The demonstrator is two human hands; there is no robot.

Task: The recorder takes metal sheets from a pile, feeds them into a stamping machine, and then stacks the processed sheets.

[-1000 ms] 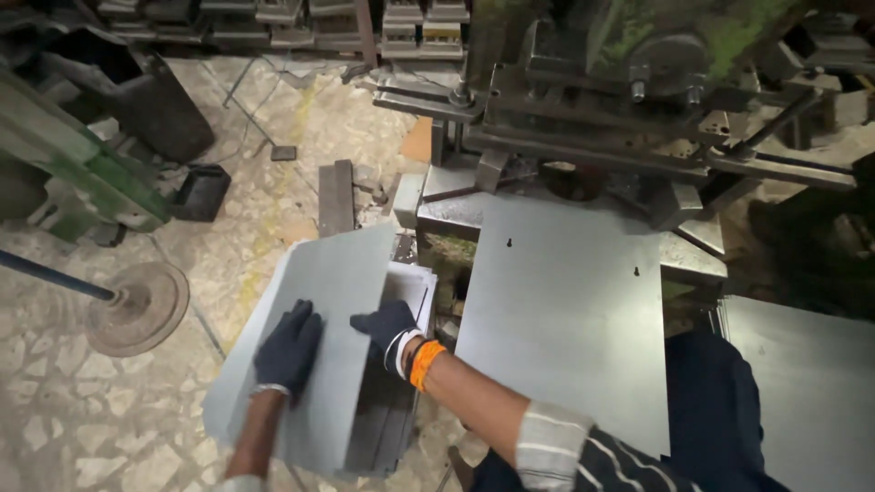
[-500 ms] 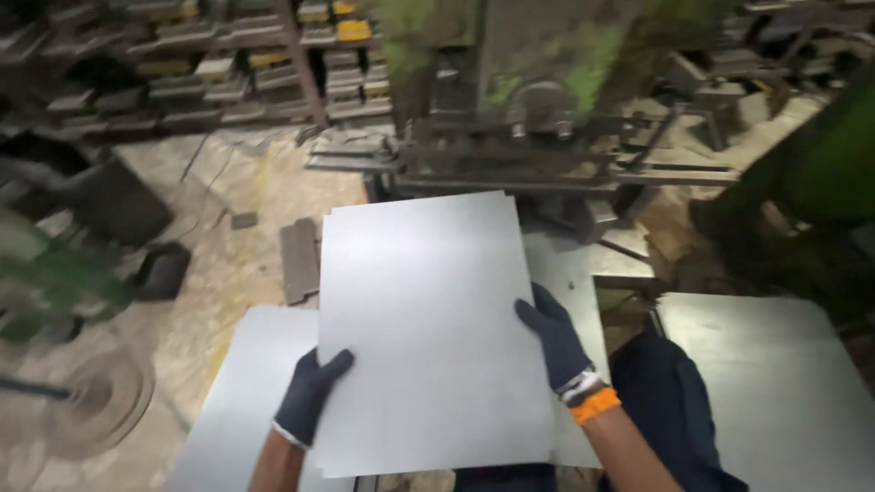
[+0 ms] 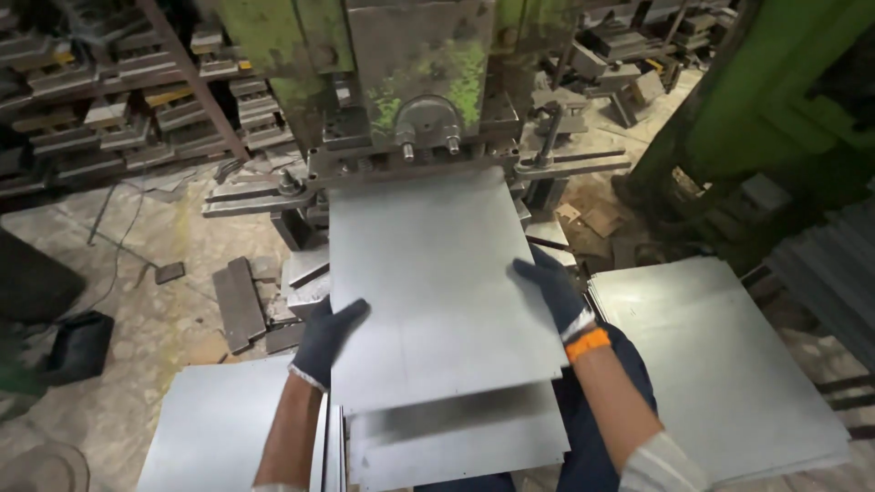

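We hold a flat metal sheet (image 3: 437, 292) by its side edges — left hand (image 3: 325, 339) clamped at eight o'clock, right hand (image 3: 550, 290) clamped at three. Its far edge sits at twelve o'clock under the green press (image 3: 410, 82), over another sheet (image 3: 456, 437). We judge this the feeding step; the sheet needs squaring against the die.

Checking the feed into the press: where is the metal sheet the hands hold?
In the head view, the metal sheet is centre frame, gripped by left hand and right hand, its far edge under the green press.
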